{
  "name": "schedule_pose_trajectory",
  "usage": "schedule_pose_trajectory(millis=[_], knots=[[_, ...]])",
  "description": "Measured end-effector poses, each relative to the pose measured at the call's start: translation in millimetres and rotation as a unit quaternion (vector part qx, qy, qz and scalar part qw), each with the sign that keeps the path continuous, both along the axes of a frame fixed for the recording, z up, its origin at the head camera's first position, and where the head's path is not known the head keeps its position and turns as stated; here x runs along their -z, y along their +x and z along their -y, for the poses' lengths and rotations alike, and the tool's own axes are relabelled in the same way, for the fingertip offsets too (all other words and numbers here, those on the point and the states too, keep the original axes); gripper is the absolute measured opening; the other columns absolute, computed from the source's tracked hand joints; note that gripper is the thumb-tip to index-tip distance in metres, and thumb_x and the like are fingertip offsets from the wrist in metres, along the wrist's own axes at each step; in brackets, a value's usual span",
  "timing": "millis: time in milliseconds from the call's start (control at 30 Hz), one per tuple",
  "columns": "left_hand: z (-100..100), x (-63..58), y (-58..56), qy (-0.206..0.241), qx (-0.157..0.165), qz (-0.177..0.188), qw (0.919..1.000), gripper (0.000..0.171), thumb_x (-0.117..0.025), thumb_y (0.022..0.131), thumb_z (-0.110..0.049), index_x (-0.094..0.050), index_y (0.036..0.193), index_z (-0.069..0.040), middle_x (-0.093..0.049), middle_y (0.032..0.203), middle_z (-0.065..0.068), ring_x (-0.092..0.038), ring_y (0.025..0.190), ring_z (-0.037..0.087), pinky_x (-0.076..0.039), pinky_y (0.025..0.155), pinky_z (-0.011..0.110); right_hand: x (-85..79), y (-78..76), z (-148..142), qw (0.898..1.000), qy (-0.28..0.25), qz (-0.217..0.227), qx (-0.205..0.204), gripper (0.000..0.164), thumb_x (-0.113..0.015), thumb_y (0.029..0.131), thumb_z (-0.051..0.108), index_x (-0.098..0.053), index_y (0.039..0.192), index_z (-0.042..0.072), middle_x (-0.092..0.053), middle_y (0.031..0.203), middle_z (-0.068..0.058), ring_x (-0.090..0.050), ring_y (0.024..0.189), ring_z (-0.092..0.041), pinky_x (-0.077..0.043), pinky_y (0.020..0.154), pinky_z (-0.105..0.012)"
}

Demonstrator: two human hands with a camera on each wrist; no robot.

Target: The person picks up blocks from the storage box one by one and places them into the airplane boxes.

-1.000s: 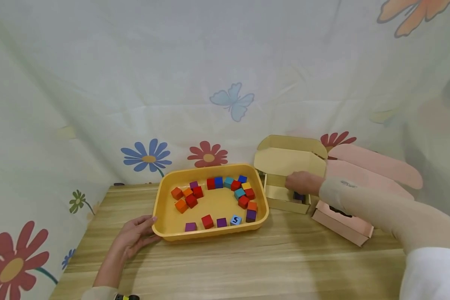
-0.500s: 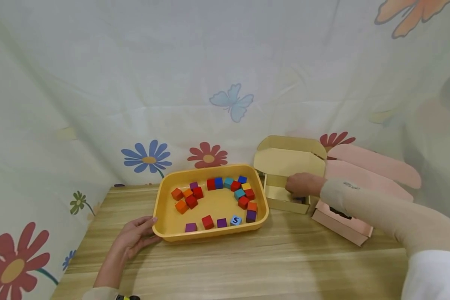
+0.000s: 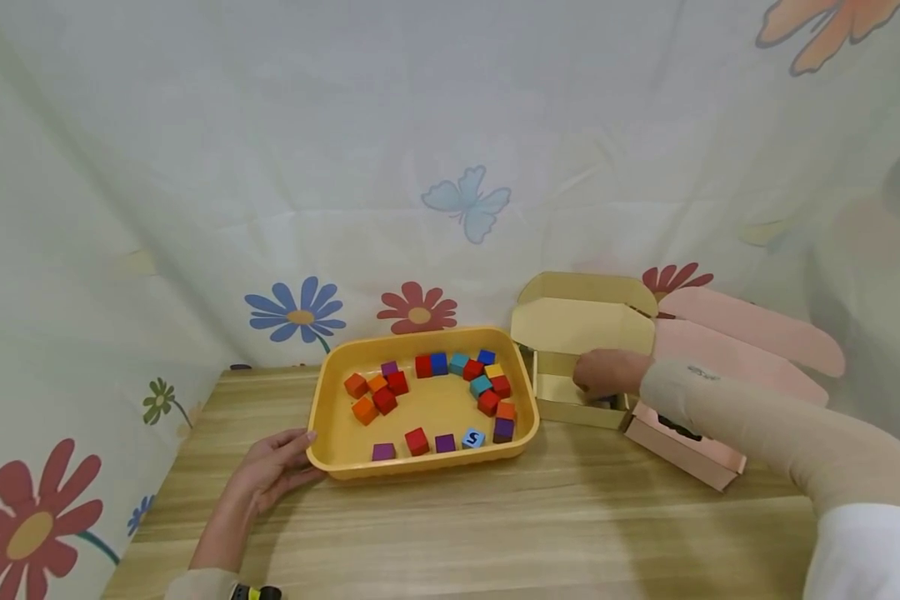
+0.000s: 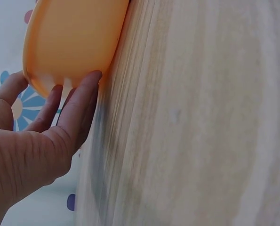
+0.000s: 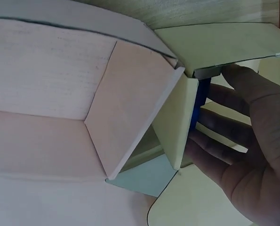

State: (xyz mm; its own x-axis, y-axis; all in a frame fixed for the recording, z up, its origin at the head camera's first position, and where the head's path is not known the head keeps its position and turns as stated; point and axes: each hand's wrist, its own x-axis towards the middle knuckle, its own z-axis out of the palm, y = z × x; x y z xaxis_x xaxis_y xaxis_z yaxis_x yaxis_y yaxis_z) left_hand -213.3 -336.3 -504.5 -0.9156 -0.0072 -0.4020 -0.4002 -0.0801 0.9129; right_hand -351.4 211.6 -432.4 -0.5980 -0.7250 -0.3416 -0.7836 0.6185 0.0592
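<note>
A yellow tray (image 3: 427,469) full of coloured cubes stands mid-table. My left hand (image 3: 273,468) holds its near left corner. In the left wrist view, the fingers (image 4: 78,106) lie against the tray's outer wall, spread between rim and base. My right hand (image 3: 607,372) reaches down into the small pale-yellow box (image 3: 579,414), whose lid stands up. In the right wrist view, its extended fingertips touch the side of a dark blue block (image 5: 201,96) standing against the box's end wall. The hand covers most of the box's inside in the head view.
A pink box (image 3: 678,454) with a raised lid stands against the yellow box's right side, a dark thing inside it partly under the sleeve. Red, orange, blue and purple cubes, such as a red cube (image 3: 416,442), lie scattered in the tray. A flower-print cloth hangs behind.
My right hand has dropped slightly and shifted a little right inside the yellow box, covering more of the dark blocks there. My left hand stays at the tray's corner.
</note>
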Motion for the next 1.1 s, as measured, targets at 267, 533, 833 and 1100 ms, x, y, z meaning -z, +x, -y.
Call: schedule_pose_trajectory(millis=[267, 533, 833, 1100], knots=[[1, -0.4, -0.5, 0.006, 0.003, -0.006, 1.0, 0.075, -0.067, 0.1, -0.031, -0.032, 0.154, 0.006, -0.052, 0.143, 0.029, -0.068, 0.112, 0.029, -0.055, 0.097, 0.051, 5.8, 3.3, -1, 1.0, -0.005, -0.001, 0.017, 0.046, -0.07, 0.092, 0.005, -0.038, 0.061, 0.018, -0.023, 0.06, 0.01, -0.023, 0.055, -0.009, -0.021, 0.053, -0.024], [1, 1.1, -1.7, 0.006, 0.001, -0.006, 1.0, 0.074, -0.068, 0.1, -0.031, -0.033, 0.154, 0.005, -0.051, 0.144, 0.028, -0.068, 0.112, 0.029, -0.056, 0.097, 0.051, -1.8, -1.3, 4, 1.0, 0.006, 0.0, 0.023, 0.038, -0.069, 0.092, 0.005, -0.049, 0.063, 0.016, -0.037, 0.063, 0.008, -0.031, 0.056, -0.007, -0.031, 0.052, -0.023], [2, 1.4, 1.4, 0.011, 0.005, -0.005, 0.9999, 0.076, -0.067, 0.1, -0.032, -0.03, 0.155, 0.006, -0.051, 0.144, 0.029, -0.067, 0.114, 0.03, -0.055, 0.097, 0.051, -64.8, -6.3, 50, 0.998, -0.04, -0.05, -0.024, 0.008, -0.072, 0.095, 0.01, -0.075, 0.099, 0.003, -0.073, 0.094, -0.008, -0.069, 0.087, -0.026, -0.061, 0.081, -0.04], [2, 1.6, 0.0, 0.008, 0.005, -0.01, 0.9999, 0.079, -0.068, 0.099, -0.035, -0.03, 0.155, 0.005, -0.053, 0.142, 0.027, -0.068, 0.112, 0.029, -0.056, 0.096, 0.05, -83.4, -6.4, 117, 0.998, -0.047, -0.04, -0.025, 0.015, -0.069, 0.098, 0.016, -0.075, 0.109, 0.008, -0.072, 0.103, -0.007, -0.066, 0.093, -0.023, -0.059, 0.088, -0.034]])
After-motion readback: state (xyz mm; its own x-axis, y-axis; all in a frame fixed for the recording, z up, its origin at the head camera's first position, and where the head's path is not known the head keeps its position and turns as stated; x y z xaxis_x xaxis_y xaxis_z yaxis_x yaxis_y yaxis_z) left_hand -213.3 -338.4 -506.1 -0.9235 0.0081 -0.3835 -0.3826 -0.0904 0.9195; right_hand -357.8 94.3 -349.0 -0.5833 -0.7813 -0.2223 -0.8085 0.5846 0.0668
